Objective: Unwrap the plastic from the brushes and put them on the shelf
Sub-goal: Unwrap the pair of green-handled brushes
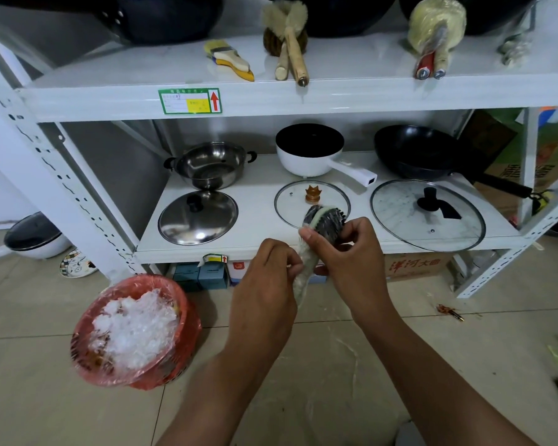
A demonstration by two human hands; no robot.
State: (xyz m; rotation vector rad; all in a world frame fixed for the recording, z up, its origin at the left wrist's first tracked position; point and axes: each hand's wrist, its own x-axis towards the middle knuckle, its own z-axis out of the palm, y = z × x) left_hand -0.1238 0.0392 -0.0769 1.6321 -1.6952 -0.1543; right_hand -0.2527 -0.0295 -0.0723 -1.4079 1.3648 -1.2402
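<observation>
Two grips meet at the centre of the frame on one brush (324, 220), held in the air just in front of the lower shelf (258, 201). The right grip (351, 259) is curled round the brush below its dark bristled head, thumb lying along the handle. The left grip (271, 268) pinches the plastic wrap (303, 275) that covers the handle. Whether the head is already bare I cannot tell.

Unwrapping looks to be the step in hand, and it is not yet done. The next move probably calls for drawing the film down and off the handle end, with the right grip steadying the brush. The loose film would then go into the red-lined bin (190, 326) at lower left, which holds crumpled film (132, 326). Only then can the brush go up to the upper shelf (142, 72), where other brushes (290, 43) lie across the top of the frame.
</observation>
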